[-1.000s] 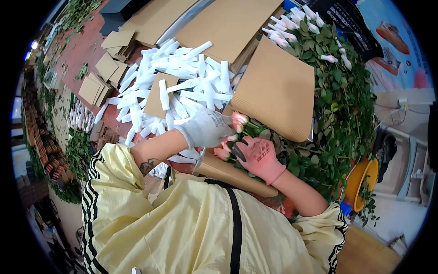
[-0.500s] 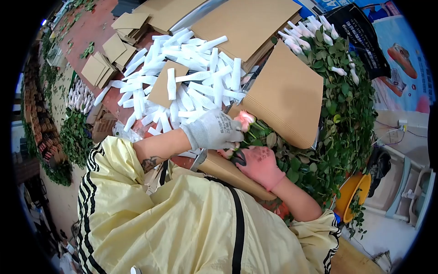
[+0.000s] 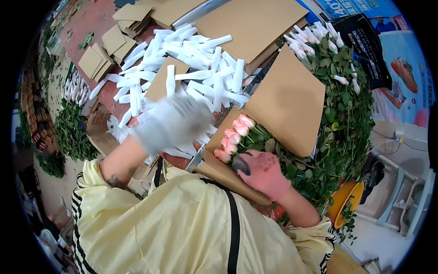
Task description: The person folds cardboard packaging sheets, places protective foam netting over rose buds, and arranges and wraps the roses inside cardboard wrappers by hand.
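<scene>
Several pink roses (image 3: 230,139) lie in a slanted row on brown cardboard (image 3: 214,168), their leafy stems running to the right. My right hand (image 3: 265,172), in a pink glove with dark fingertips, is closed at the stem of the lowest rose; the stem inside the fingers is hidden. Off to the left, my left hand (image 3: 178,122) in a grey-white glove is smeared by motion, over the edge of a pile of white mesh sleeves (image 3: 200,89). Its fingers do not show clearly.
A stack of cardboard sheets (image 3: 285,98) leans above the stems. Leafy stems with sleeved heads (image 3: 317,39) fill the right side. More cardboard (image 3: 251,27) lies at the back. A yellow bucket (image 3: 344,203) stands low right; another sleeved bunch (image 3: 75,123) is far left.
My left hand has moved left from the roses to over the white sleeves, uncovering the row of roses. My right hand stays by the stems, slightly lower.
</scene>
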